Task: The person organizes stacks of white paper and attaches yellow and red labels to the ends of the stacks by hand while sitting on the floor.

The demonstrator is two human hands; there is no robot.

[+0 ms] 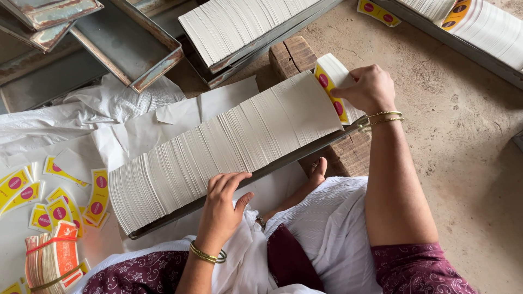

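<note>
A long row of white curved paper blanks stands on edge in a metal tray that slopes across my lap. My left hand rests on the near side of the row, fingers spread on the paper edges, holding nothing. My right hand is at the row's far right end, pinching a small batch of blanks whose front face is yellow with pink dots. That batch leans against the end of the row. The tray's right end lies on a wooden block.
Loose yellow printed blanks lie scattered on white paper at the left, beside a banded bundle. Rusty metal trays are stacked at the top left. Another filled tray sits behind, and more stacks at the top right. Bare concrete floor lies to the right.
</note>
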